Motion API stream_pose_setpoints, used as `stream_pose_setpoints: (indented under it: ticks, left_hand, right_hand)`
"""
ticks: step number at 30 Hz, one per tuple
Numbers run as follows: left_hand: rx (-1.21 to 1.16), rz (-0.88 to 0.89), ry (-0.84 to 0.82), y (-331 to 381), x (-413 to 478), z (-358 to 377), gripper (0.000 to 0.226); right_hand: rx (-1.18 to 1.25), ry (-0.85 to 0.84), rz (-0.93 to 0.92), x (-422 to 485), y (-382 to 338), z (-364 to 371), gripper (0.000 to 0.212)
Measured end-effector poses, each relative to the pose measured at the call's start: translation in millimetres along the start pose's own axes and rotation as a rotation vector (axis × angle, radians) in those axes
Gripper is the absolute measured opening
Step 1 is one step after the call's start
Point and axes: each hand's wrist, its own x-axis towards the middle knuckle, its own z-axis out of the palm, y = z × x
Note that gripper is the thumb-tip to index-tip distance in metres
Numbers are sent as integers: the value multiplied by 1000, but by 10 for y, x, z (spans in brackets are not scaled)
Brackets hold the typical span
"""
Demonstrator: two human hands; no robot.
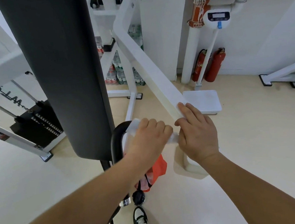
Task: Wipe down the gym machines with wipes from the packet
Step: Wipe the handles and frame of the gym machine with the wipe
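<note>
Currently, you are curling your left hand (149, 135) around a white wipe (134, 124) and pressing it onto the black curved handle (116, 143) at the centre of the frame, just below the tall black pad (60, 66). Your right hand (196, 134) is lying flat with straight fingers on the lower end of the white frame bar (148, 63), with nothing clasped in it. A tail of the wipe is reaching from your left hand across to its thumb side. An orange packet (159, 167) is hanging just beneath your left wrist, and its support is hidden. 2 red fire extinguishers (215, 65) are standing against the wall at upper right, above a white scale platform (203, 101) on the floor.
</note>
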Motion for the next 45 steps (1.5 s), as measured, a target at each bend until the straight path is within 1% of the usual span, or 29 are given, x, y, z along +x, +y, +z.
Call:
stream_pose_setpoints:
  ticks: [1,2,3,6,7,8,10,11,13,14,15,16,18,20,22,24,26,29,30,32,34,35,36,38,39,40,41,42,45]
  left_hand:
    - [52,-32,97,28,-81,80,20]
    - [51,-46,99,40,-87,93,21]
    - [-7,-33,12,34,-42,63,22]
    - [-147,52,-333,-122,268,-215,20]
    - [-203,59,-426,-212,389,-263,20]
    - [-243,52,-511,-286,471,-293,24]
    - [-308,4,-616,-370,513,-298,38]
    - [-320,-27,-616,-393,480,-301,37]
    - [-293,-102,-513,-466,358,-305,25]
    - [-275,-169,-463,-527,255,-272,21]
    - [-295,-263,-420,-596,122,-218,21]
    - [-363,-383,-362,-661,-25,-131,24]
    - [-612,-650,-187,-709,-315,25,24]
    - [-888,-894,-42,-572,-535,65,12]
    - [-1102,-1087,55,-365,-676,74,12]
    - [-1242,-1223,83,-139,-842,87,18]
    - [-1253,-1284,49,118,-1063,101,22]
    - [-1168,-1319,30,499,-1353,153,19]
    - [-1163,-1328,40,578,-1406,189,19]
    - [-1168,-1347,43,650,-1459,242,18]
    - [-1194,-1388,48,700,-1501,261,16]
    - [-1218,-1414,46,761,-1538,280,15]
    - [-1251,-1446,32,858,-1595,292,14]
    - [-1369,-1501,-100,1200,-1768,301,20]
    - [-1490,-1510,-184,1412,-1883,271,24]
    - [-1668,-1496,-227,1580,-1998,200,26]
    - [-1843,-1462,-227,1661,-2086,128,26]
    - [-1963,-1422,-174,1631,-2137,43,26]
    - [-2134,-1354,44,1186,-2218,-193,29]
  right_hand:
    - [-12,-1,-4,-4,5,6,30]
    - [-28,-9,-1,6,9,8,29]
    - [-50,-23,0,16,11,3,29]
    - [-85,-41,-11,14,4,-1,28]
    - [-84,-45,-8,19,6,-7,29]
    - [-83,-62,1,24,3,-15,29]
    - [-87,-95,12,8,13,-32,28]
    - [-86,-99,9,2,23,-39,28]
    - [-88,-98,-8,9,29,-56,31]
    - [-95,-102,-11,13,25,-66,32]
    - [-97,-110,-8,13,20,-74,34]
    - [-89,-119,-2,9,11,-78,37]
    - [-68,-137,14,6,-8,-92,42]
    - [-70,-167,21,15,-14,-109,47]
    - [-61,-193,25,23,-12,-133,49]
    - [-55,-204,13,20,-5,-157,50]
    - [-49,-203,-4,17,-7,-169,51]
    - [23,-211,23,9,-45,-192,47]
    - [74,-186,39,-27,-74,-193,43]
    - [226,-72,44,-190,-194,-202,33]
    - [369,24,-34,-479,-365,-198,27]
    - [435,32,-86,-645,-460,-197,24]
    - [500,13,-133,-798,-551,-197,21]
    - [604,-97,-142,-1025,-696,-250,19]
    - [666,-186,-109,-1112,-745,-283,18]
    - [743,-302,-49,-1179,-796,-329,17]
    - [821,-432,44,-1223,-850,-384,16]
    - [881,-552,146,-1249,-900,-424,16]
    - [919,-794,361,-1316,-1090,-479,20]
